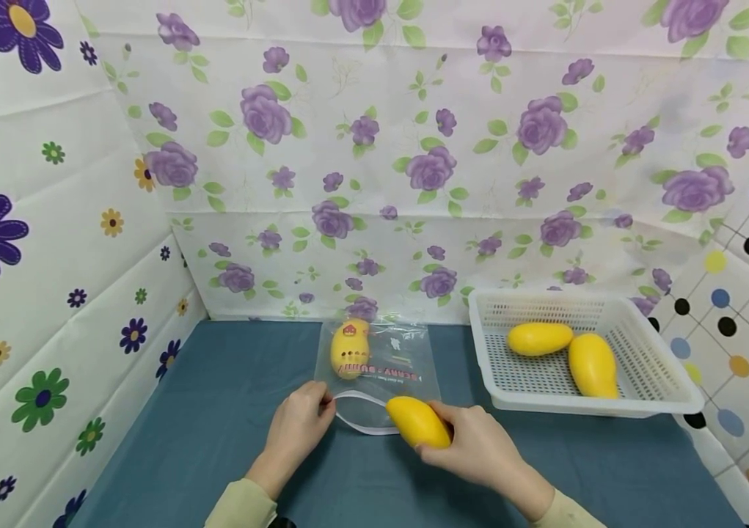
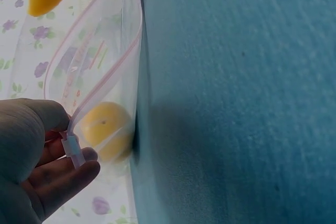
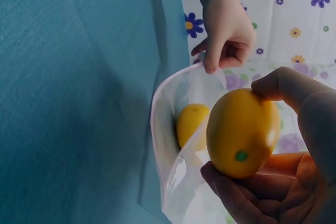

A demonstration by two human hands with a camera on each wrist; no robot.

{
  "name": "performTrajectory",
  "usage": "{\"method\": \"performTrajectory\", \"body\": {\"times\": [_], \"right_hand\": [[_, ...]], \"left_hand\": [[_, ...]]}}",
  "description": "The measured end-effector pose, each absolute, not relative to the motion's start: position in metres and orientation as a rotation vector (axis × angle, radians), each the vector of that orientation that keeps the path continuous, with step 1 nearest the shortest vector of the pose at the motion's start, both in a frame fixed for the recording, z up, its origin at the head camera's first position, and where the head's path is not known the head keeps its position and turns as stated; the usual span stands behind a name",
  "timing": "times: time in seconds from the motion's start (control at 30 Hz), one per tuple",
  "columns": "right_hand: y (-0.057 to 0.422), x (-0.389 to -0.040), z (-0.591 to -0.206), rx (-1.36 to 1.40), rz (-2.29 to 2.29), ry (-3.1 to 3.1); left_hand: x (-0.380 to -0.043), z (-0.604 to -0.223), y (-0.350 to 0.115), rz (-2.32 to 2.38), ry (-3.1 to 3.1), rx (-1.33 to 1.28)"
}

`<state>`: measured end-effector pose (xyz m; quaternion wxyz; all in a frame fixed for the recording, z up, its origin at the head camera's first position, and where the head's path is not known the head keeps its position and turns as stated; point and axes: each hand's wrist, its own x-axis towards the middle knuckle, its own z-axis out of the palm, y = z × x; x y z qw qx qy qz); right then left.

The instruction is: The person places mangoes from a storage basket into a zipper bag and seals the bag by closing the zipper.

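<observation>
Yellow mango [image 1: 419, 422] — one — was held just outside the open mouth of a clear bag [image 1: 414, 346]. The step seemed to be bagging; the next move called for guiding it inside. Right hand [image 1: 477, 444]: thumb and fingers curled round the mango. Left hand [image 1: 298, 420]: nearly closed, pinching the bag's edge. Second mango [image 1: 350, 352] lay in the bag; two more mangoes [image 1: 539, 339] sat in a white basket [image 1: 595, 405].

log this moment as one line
left hand: pinches clear bag at mouth; right hand: holds yellow fruit; bag: one fruit inside; white basket: two fruits
</observation>
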<state>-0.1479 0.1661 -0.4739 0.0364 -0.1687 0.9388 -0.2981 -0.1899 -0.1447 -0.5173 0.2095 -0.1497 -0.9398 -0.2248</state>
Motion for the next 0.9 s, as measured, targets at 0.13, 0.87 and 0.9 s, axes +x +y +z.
{"method": "performTrajectory", "body": {"times": [0.13,0.87,0.9], "right_hand": [[0.161,-0.147,-0.480,-0.542,-0.911,2.870],[0.124,-0.155,-0.506,-0.551,-0.889,2.834],[0.123,-0.155,-0.506,-0.548,-0.884,2.841]], "left_hand": [[-0.190,-0.517,-0.144,-0.630,-2.619,-0.414],[-0.190,-0.516,-0.142,-0.637,-2.641,-0.406],[-0.190,-0.516,-0.142,-0.637,-2.642,-0.409]]}}
